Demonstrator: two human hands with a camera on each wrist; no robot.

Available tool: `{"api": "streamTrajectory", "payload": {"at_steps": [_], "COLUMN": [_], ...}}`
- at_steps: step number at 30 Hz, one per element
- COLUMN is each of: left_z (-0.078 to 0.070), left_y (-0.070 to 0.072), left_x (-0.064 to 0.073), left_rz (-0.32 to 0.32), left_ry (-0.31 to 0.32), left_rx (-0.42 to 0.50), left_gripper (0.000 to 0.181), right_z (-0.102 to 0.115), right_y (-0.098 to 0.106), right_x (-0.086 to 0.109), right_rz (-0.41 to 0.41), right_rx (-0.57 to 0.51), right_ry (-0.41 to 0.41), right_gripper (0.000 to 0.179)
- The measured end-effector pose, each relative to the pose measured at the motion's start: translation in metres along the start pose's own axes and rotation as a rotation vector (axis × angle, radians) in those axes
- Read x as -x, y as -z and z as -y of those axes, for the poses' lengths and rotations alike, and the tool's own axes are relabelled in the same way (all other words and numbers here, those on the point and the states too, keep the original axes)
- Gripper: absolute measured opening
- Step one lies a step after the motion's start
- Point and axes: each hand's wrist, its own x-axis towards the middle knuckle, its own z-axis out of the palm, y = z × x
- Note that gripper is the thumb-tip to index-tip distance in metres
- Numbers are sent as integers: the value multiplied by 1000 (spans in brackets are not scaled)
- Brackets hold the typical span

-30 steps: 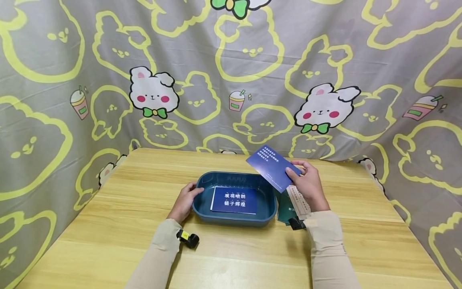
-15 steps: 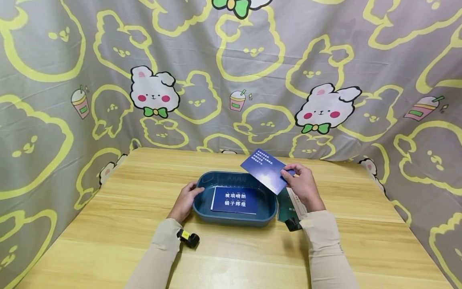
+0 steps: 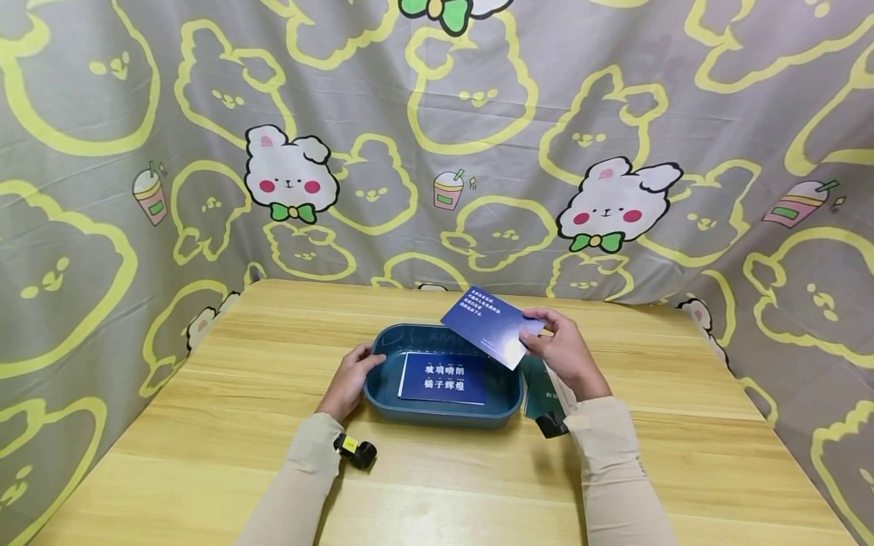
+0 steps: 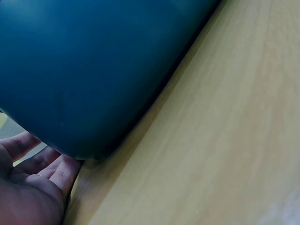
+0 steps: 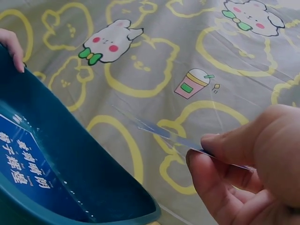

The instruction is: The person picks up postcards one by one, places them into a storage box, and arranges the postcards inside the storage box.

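Observation:
A blue card [image 3: 492, 326] with white writing is pinched between thumb and fingers of my right hand [image 3: 563, 349]. It is held tilted above the right back rim of a dark teal plastic basin [image 3: 444, 416]. My left hand [image 3: 351, 383] grips the basin's left end, thumb at the rim; in the left wrist view its fingers [image 4: 65, 173] touch the outer wall. Inside the basin lies another blue card [image 3: 444, 379] with large white characters, a white edge showing beneath it. The right wrist view shows the pinched card [image 5: 173, 136] nearly edge-on, apart from the basin.
Right of the basin, a dark green card [image 3: 542, 390] and a pale printed card lie overlapping on the wooden table [image 3: 437, 485], partly hidden by my right hand and wrist camera [image 3: 551, 425]. A patterned grey curtain [image 3: 382, 91] hangs behind and at both sides.
My right hand has moved left and slightly down with the blue card, bringing it farther over the basin. The left hand and the basin have stayed in place.

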Motion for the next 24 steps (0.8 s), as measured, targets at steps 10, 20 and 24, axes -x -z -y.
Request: {"api": "streamTrajectory", "payload": {"at_steps": [10,20,24], "left_z": [0,0,1], "left_y": [1,1,1], "left_x": [0,0,0], "left_rz": [13,7,10], "left_ry": [11,10,12], "left_rx": [1,-1,2], "left_gripper": [36,34,36], "right_z": [-2,-4,-5], "right_y": [-6,-13,-17], "right_x": [-2,-2,-3], "right_rz": [16,22,21], "right_rx": [-32,57,76], "right_ry": [-8,-14,-18], "right_gripper": [45,43,42]}}
